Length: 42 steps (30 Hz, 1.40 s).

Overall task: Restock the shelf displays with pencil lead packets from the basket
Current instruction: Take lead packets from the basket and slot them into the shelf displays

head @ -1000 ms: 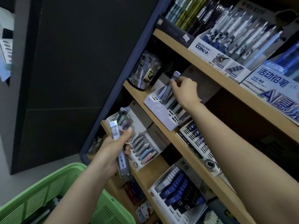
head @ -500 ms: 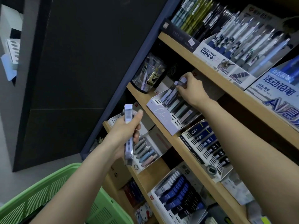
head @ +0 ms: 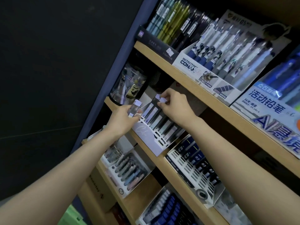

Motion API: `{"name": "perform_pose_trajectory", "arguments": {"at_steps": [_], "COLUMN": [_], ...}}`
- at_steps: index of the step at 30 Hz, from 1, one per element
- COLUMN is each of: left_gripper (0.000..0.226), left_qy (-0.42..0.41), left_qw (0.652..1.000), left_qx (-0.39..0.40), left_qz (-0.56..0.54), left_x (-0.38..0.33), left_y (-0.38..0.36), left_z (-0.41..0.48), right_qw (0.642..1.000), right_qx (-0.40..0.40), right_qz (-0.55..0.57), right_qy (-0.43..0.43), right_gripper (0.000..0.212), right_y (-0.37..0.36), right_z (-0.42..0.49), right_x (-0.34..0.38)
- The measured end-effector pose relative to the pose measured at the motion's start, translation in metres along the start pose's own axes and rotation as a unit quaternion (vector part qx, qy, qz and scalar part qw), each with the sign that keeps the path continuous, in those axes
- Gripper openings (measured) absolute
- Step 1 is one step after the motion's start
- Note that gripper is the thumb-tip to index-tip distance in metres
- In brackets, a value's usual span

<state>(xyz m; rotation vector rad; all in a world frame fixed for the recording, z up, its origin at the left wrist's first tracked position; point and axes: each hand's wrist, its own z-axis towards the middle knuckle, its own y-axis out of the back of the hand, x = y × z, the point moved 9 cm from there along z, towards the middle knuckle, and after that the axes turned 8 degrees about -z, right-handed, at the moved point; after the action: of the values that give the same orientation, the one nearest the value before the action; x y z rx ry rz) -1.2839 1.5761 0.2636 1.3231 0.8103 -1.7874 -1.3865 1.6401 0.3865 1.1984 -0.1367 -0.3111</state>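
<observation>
Lilac-capped clear packet (head: 134, 109) stands upright in the left hand (head: 121, 123). Fingers and thumb curl round its lower half, just over the near-left corner of the white tray (head: 146, 138) on the middle shelf (head: 172, 161). The right hand (head: 177, 106) pinches the cap of a second packet (head: 162, 100) between thumb and fingertips. That packet stands in a rear slot of the tray, beside a row of others. The basket (head: 72, 214) shows only as a green corner at the lower edge, well apart from both hands. Its contents are not visible.

Step in hand, as judged: seating packets into tray slots.

Hazards:
- The tray front appears to reach the shelf lip. Downward pressure there may tip it.
- Slots are narrow and closely packed. An angled entry may jam against a neighbour or lift it out.
- The left grip is low on a smooth case. The packet may slide.
- A clear jar (head: 128, 85) stands near the tray. A wide left-wrist movement may knock it.
</observation>
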Motion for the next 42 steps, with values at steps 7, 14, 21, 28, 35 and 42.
{"name": "perform_pose_trajectory", "arguments": {"at_steps": [7, 14, 21, 28, 35, 42], "left_gripper": [0.023, 0.012, 0.013, 0.015, 0.017, 0.021], "left_qy": [-0.025, -0.043, -0.041, 0.006, 0.086, 0.178], "left_qw": [0.996, 0.991, 0.992, 0.999, 0.995, 0.966], "left_qx": [0.009, 0.035, 0.049, 0.012, 0.046, 0.135], "left_qz": [0.080, 0.126, 0.109, 0.046, -0.013, -0.132], "left_x": [0.017, 0.015, 0.013, 0.013, 0.004, 0.007], "left_y": [-0.010, -0.011, -0.012, -0.006, -0.010, -0.026], "left_z": [0.014, 0.011, 0.003, 0.000, -0.031, -0.070], "right_qw": [1.000, 0.999, 0.999, 0.995, 0.987, 0.923], "right_qx": [0.018, 0.030, -0.032, -0.035, 0.002, 0.110], "right_qz": [-0.020, -0.025, -0.026, -0.091, 0.155, 0.365], "right_qy": [0.003, -0.014, -0.006, 0.002, 0.037, -0.060], "right_gripper": [0.021, 0.018, 0.023, 0.026, 0.027, 0.021], "right_y": [-0.003, -0.006, 0.009, 0.004, -0.012, -0.037], "right_z": [0.007, 0.010, 0.002, -0.003, -0.046, -0.069], "right_x": [-0.004, 0.001, 0.002, 0.005, 0.038, 0.035]}}
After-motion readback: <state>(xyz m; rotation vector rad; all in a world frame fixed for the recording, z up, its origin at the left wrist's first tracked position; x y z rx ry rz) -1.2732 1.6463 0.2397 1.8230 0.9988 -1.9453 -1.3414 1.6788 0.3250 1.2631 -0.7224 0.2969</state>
